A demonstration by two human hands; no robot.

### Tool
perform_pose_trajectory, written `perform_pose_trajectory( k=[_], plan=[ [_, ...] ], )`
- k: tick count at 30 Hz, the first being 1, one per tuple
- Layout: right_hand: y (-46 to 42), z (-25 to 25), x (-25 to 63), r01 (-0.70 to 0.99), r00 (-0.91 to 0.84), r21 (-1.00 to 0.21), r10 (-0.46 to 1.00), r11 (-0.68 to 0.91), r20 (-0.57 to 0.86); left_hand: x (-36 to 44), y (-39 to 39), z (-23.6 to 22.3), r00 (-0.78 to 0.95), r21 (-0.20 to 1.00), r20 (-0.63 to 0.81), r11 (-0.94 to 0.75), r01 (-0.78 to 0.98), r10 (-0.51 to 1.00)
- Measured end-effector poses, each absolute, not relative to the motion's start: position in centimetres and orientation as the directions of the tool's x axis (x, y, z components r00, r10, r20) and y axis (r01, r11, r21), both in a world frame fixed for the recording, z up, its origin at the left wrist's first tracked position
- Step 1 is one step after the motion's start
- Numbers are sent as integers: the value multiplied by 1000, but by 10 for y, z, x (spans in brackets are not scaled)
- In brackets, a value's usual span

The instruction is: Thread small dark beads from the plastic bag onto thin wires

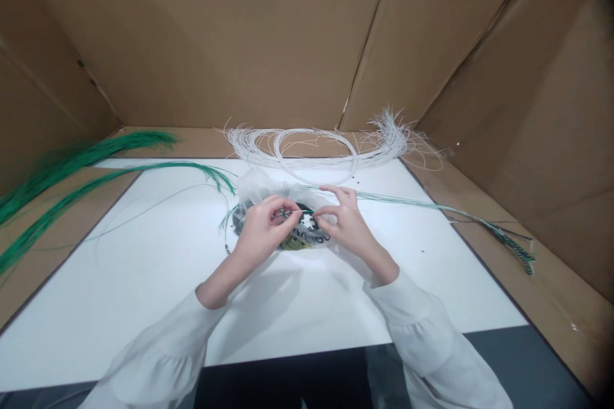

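My left hand [267, 222] pinches a thin green wire [307, 211] between thumb and fingers, above an open plastic bag. Facing it, my right hand [349, 220] closes thumb and index finger on the same wire, its other fingers raised. Only a short stretch of the wire shows between the two pinches. Beneath both hands lies the crumpled translucent plastic bag [259, 184], with printing on its front and small dark pieces [314, 222] inside. What the pieces are is too small to tell.
Long bundles of green strands [86, 195] lie at the left. A coil of white strands [316, 150] sits at the back. Green strands with dark beaded-looking ends [513, 249] stretch to the right. Cardboard walls [215, 38] enclose the white table [158, 294] at the back and sides.
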State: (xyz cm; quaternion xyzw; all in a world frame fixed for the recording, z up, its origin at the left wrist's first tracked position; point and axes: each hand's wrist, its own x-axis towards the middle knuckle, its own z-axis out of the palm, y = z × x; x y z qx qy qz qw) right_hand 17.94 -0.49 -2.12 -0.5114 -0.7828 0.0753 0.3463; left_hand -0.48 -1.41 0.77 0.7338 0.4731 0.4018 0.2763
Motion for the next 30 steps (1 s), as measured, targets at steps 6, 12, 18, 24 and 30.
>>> perform_pose_trajectory(
  k=[6, 12, 18, 24, 30],
  plan=[
    [2, -45, 174, 865, -322, -222, 838, 449, 441, -5, -13, 6, 238, 770, 351, -423, 477, 906],
    [4, -45, 170, 874, -367, -136, 817, 466, 445, -5, -13, 7, 235, 773, 326, -402, 492, 916],
    [5, -44, 169, 871, -413, -60, 794, 487, 446, -5, -13, 7, 236, 778, 340, -413, 473, 911],
    [5, -44, 171, 877, -407, -61, 806, 476, 430, -5, -12, 5, 233, 781, 328, -402, 478, 915],
    [7, -46, 173, 908, -333, -115, 862, 402, 383, -6, -11, 6, 238, 777, 323, -400, 486, 916]
  ],
)
